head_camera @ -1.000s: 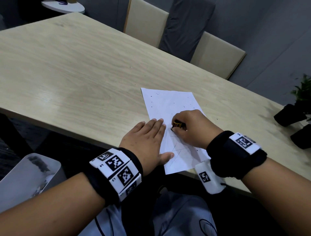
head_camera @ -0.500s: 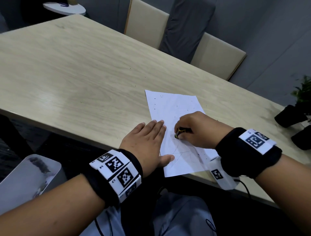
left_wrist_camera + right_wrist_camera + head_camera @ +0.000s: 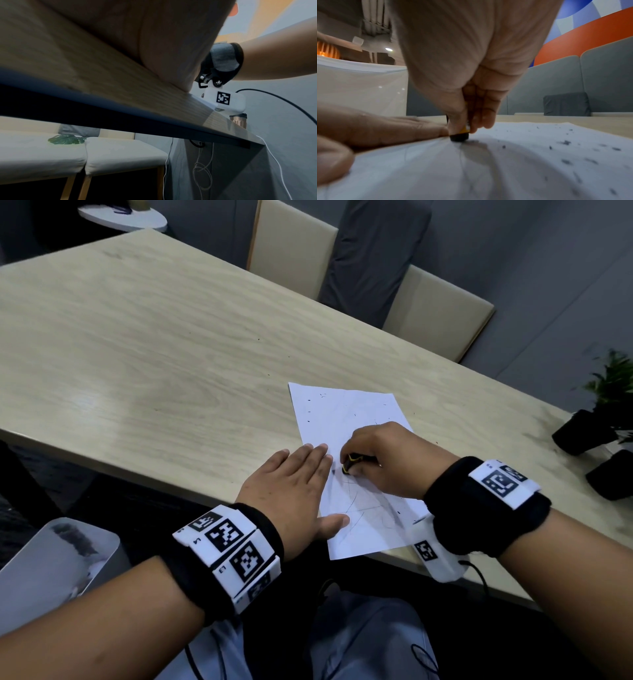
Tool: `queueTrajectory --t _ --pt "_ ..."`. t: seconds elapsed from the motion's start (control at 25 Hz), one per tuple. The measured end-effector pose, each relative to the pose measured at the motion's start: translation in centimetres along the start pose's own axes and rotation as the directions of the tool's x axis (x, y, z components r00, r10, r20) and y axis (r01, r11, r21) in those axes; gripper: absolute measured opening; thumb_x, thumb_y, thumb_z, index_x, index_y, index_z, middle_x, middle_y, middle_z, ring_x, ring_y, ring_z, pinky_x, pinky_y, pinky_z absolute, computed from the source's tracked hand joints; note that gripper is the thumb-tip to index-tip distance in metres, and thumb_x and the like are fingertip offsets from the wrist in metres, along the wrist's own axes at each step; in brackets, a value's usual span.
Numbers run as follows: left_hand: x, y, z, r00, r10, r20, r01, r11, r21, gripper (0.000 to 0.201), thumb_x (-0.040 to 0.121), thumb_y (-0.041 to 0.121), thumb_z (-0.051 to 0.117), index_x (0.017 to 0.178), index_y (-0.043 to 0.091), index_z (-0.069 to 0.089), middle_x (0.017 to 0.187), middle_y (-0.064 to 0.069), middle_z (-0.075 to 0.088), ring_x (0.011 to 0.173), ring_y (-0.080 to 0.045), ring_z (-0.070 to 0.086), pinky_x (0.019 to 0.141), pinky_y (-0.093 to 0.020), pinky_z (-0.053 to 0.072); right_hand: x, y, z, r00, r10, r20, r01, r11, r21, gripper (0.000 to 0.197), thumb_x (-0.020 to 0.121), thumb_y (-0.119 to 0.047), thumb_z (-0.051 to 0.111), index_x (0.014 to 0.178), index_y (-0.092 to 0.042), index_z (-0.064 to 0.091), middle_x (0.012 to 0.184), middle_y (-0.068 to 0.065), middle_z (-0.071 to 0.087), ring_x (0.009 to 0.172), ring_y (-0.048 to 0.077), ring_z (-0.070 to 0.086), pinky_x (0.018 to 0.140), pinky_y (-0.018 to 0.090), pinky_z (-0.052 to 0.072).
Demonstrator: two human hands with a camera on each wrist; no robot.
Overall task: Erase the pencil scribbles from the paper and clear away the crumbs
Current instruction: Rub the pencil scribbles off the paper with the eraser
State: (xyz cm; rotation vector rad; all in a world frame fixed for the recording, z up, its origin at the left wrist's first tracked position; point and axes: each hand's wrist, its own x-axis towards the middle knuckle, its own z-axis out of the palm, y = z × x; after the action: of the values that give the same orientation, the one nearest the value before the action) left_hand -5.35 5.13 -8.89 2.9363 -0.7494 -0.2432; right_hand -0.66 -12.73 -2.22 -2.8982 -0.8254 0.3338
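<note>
A white sheet of paper lies at the near edge of the wooden table, with faint pencil lines on its near half and dark eraser crumbs scattered over it. My right hand pinches a black and yellow eraser and presses its black tip onto the paper. My left hand lies flat with straight fingers on the sheet's left edge, its thumb on the paper. The left wrist view shows only the palm against the table edge.
Cushioned chairs stand beyond the table's far side. Black pots with a green plant sit at the right end of the table. A pale bin stands on the floor at my left. A cable hangs from the right wrist camera.
The right hand with the eraser has shifted slightly left and toward me over the scribbles. The left hand stays flat on the paper's edge.
</note>
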Motion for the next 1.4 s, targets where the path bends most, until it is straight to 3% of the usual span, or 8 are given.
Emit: queueTrajectory --t 0.24,0.44,0.6,0.8,0.96,1.16,1.32,1.4 --pt "0.1 0.0 0.0 1.000 0.006 0.008 -0.006 1.000 0.000 0.088 0.092 0.071 0.016 0.155 0.017 -0.012 0.162 0.003 -0.020 0.148 -0.012 -0.019 0.121 -0.036 -0.008 -0.8 0.3 -0.9 0.989 0.048 0.142 -0.042 0.998 -0.048 0.017 0.086 -0.013 0.062 0.097 -0.021 0.072 0.092 -0.008 0.065 0.087 0.012 0.057 0.078 0.032 0.050" --pt "0.1 0.0 -0.1 1.000 0.008 0.009 -0.008 1.000 0.005 0.088 0.092 0.072 0.016 0.155 0.017 -0.011 0.162 0.003 -0.020 0.148 -0.012 -0.018 0.121 -0.036 -0.008 -0.3 0.0 0.0 1.000 -0.012 -0.012 0.012 1.000 0.007 0.015 0.085 -0.012 0.062 0.096 -0.016 0.072 0.090 -0.003 0.065 0.086 0.016 0.057 0.080 0.037 0.049" --pt "0.1 -0.1 0.0 1.000 0.010 0.006 -0.010 1.000 0.005 0.088 0.092 0.072 0.017 0.155 0.017 -0.011 0.162 0.003 -0.020 0.148 -0.012 -0.018 0.121 -0.036 -0.008 -1.1 0.5 -1.1 0.985 0.069 0.158 -0.062 0.997 -0.054 0.017 0.085 -0.013 0.062 0.095 -0.022 0.073 0.091 -0.009 0.065 0.086 0.011 0.057 0.080 0.035 0.051" --pt "0.1 -0.1 0.0 1.000 0.008 -0.004 -0.008 1.000 -0.009 0.089 0.091 0.072 0.018 0.156 0.018 -0.011 0.162 0.004 -0.018 0.148 -0.011 -0.017 0.121 -0.035 -0.008 -0.1 -1.0 0.2 0.994 -0.110 -0.019 0.111 0.993 0.034 0.017 0.085 -0.011 0.062 0.095 -0.018 0.073 0.086 -0.005 0.064 0.075 0.009 0.051 0.074 0.029 0.047" --pt "0.0 0.0 -0.1 1.000 0.011 0.004 -0.011 1.000 0.003 0.088 0.092 0.072 0.016 0.155 0.017 -0.011 0.162 0.003 -0.020 0.148 -0.012 -0.018 0.121 -0.036 -0.008 -0.8 0.1 -0.9 0.987 -0.032 0.159 0.040 0.998 -0.049 0.018 0.084 -0.012 0.061 0.094 -0.021 0.073 0.091 -0.007 0.066 0.083 0.012 0.057 0.078 0.036 0.051" --pt "0.1 -0.1 0.0 1.000 0.006 0.002 -0.006 1.000 -0.002 0.088 0.091 0.071 0.017 0.155 0.017 -0.011 0.162 0.004 -0.019 0.148 -0.012 -0.018 0.121 -0.037 -0.007 0.0 -0.7 -0.2 0.993 -0.114 0.019 0.114 0.993 0.012 0.017 0.085 -0.012 0.062 0.095 -0.019 0.073 0.088 -0.005 0.065 0.071 0.001 0.049 0.073 0.027 0.046" --pt "0.1 0.0 0.0 1.000 0.007 0.008 -0.007 1.000 0.002 0.088 0.092 0.071 0.016 0.155 0.017 -0.011 0.162 0.003 -0.020 0.148 -0.012 -0.018 0.121 -0.036 -0.009 -0.9 0.1 -1.3 0.984 -0.023 0.179 0.034 0.998 -0.057 0.018 0.085 -0.012 0.060 0.093 -0.021 0.073 0.091 -0.008 0.066 0.081 0.009 0.056 0.077 0.032 0.050" --pt "0.1 -0.1 -0.1 1.000 0.008 0.008 -0.008 1.000 -0.002 0.088 0.092 0.071 0.016 0.155 0.017 -0.011 0.162 0.003 -0.020 0.148 -0.012 -0.018 0.121 -0.036 -0.009 -0.6 0.0 -1.2 0.993 -0.012 0.120 0.014 1.000 -0.021 0.016 0.087 -0.015 0.061 0.096 -0.020 0.073 0.091 -0.007 0.066 0.081 0.010 0.055 0.079 0.034 0.050"
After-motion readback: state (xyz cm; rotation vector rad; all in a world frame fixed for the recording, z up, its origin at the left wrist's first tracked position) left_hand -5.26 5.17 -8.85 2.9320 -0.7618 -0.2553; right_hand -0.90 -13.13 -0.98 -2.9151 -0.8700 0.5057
